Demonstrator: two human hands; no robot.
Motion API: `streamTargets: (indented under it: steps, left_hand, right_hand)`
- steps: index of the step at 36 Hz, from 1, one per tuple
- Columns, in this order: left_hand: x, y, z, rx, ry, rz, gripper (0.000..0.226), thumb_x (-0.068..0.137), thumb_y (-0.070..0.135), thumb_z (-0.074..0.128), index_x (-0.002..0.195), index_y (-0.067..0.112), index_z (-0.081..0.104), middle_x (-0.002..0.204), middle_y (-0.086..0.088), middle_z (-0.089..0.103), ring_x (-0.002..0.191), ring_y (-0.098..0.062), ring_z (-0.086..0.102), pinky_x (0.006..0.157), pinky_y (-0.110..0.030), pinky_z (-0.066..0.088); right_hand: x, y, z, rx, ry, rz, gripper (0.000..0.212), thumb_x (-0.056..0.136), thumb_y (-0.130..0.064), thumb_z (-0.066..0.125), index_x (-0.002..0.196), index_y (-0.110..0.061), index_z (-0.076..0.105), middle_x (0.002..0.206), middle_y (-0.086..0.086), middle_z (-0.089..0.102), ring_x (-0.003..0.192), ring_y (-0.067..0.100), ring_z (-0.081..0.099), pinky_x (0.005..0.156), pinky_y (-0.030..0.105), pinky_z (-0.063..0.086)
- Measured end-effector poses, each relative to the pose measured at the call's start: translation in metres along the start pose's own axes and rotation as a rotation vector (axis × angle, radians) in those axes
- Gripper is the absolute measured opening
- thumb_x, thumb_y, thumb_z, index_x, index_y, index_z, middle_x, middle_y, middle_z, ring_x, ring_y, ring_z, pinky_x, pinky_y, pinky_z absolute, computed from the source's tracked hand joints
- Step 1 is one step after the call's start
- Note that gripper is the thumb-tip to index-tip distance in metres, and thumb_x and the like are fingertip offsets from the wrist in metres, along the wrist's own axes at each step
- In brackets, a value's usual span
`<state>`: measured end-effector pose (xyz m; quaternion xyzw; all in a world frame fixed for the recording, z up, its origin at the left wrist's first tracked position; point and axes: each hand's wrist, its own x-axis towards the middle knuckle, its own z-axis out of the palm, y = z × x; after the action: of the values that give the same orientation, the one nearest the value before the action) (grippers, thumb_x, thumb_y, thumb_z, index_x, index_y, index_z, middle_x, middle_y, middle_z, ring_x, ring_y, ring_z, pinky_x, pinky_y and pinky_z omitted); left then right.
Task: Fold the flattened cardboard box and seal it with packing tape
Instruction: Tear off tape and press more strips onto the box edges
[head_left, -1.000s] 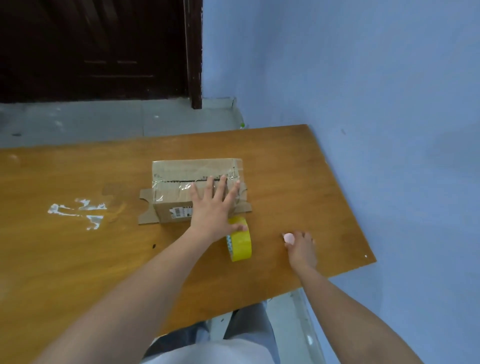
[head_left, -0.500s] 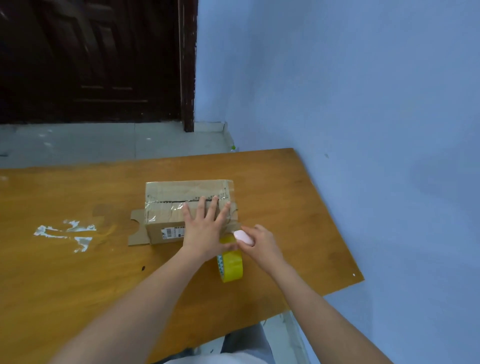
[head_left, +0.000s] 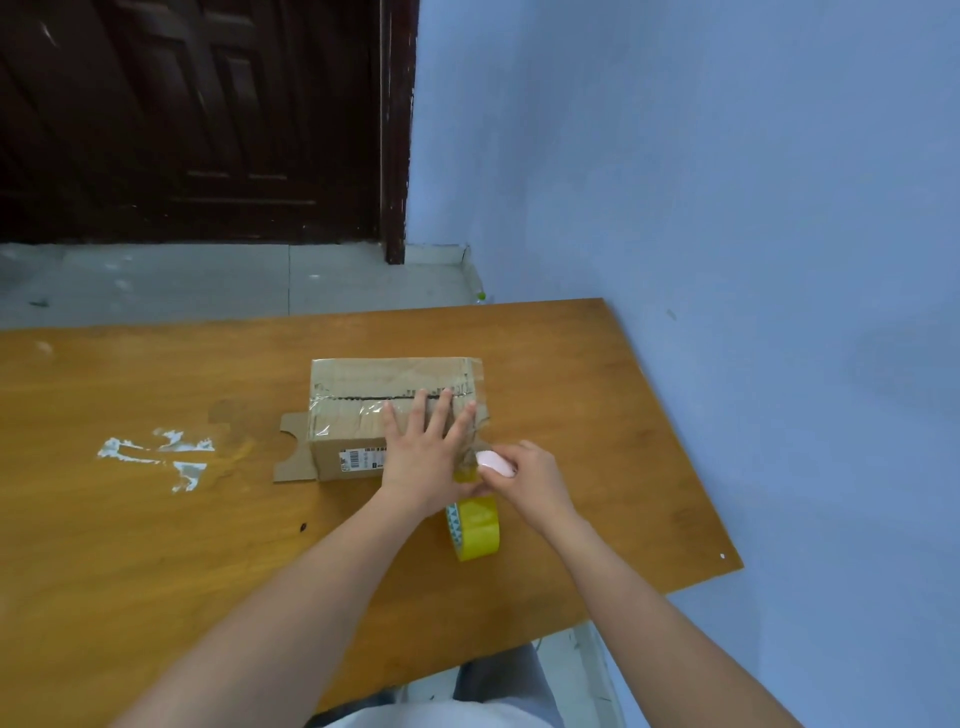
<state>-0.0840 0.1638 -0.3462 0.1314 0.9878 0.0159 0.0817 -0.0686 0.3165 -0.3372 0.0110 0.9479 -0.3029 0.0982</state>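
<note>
Pressing flat on the near right part of the cardboard box, the left hand has its fingers spread wide and straight, gripping nothing, the tips reaching the dark seam along the box top. The right hand sits just beside it at the box's near right corner, fingers curled shut around a small pale pink object; what that object is cannot be told. A strip of clear tape runs from the box's right end down toward the two hands. Right below them the yellow packing tape roll stands on edge on the tabletop, touching or nearly touching the left wrist.

The box lies closed on its side near the tabletop's middle, glossy tape across its top, a white label on its near face, and a notched flap sticking out flat at its left end. Left of the box the wood is bare except for white smears. To the right, a band of free surface runs to the tabletop's angled right edge, which meets the blue wall. Behind the far edge lie grey floor and a dark door.
</note>
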Motion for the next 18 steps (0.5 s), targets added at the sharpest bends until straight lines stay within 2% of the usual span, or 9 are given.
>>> streamTargets:
  steps: [5,7,10,18]
  left_hand:
    - [-0.0004,0.0009,-0.0017,-0.009,-0.015,-0.003,0.103,0.073,0.08,0.039,0.148,0.032,-0.013,0.158,-0.003,-0.01,0.143,-0.035,-0.01,0.108,-0.067,0.0]
    - [-0.0009,0.0012,-0.0019,-0.012,-0.009,-0.006,0.102,0.075,0.078,0.041,0.148,0.032,-0.013,0.158,-0.003,-0.01,0.143,-0.035,-0.01,0.108,-0.067,0.0]
    - [-0.001,0.0014,-0.002,-0.007,-0.006,-0.007,0.102,0.075,0.076,0.044,0.148,0.033,-0.013,0.158,-0.003,-0.009,0.143,-0.034,-0.01,0.108,-0.066,-0.001]
    - [-0.0001,0.0018,-0.0003,-0.011,-0.001,-0.011,0.104,0.073,0.078,0.043,0.148,0.034,-0.013,0.158,-0.002,-0.01,0.143,-0.034,-0.011,0.108,-0.065,-0.002]
  right_hand:
    - [-0.0016,-0.0056,0.0004,0.012,-0.058,-0.036,0.03,0.082,-0.03,0.067,0.102,-0.008,0.07,0.096,0.013,0.062,0.092,0.025,0.057,0.082,0.04,0.046]
    - [-0.0004,-0.0074,0.0012,-0.003,-0.08,-0.023,0.027,0.083,-0.032,0.066,0.094,-0.008,0.069,0.09,0.011,0.059,0.087,0.023,0.055,0.076,0.038,0.045]
    - [0.0015,-0.0092,0.0022,-0.022,-0.085,-0.016,0.02,0.083,-0.033,0.064,0.081,-0.013,0.065,0.08,0.005,0.051,0.078,0.018,0.047,0.065,0.033,0.035]
    - [0.0016,-0.0084,0.0021,-0.022,-0.072,0.011,0.025,0.083,-0.036,0.062,0.088,-0.012,0.068,0.085,0.005,0.055,0.085,0.022,0.054,0.071,0.036,0.043]
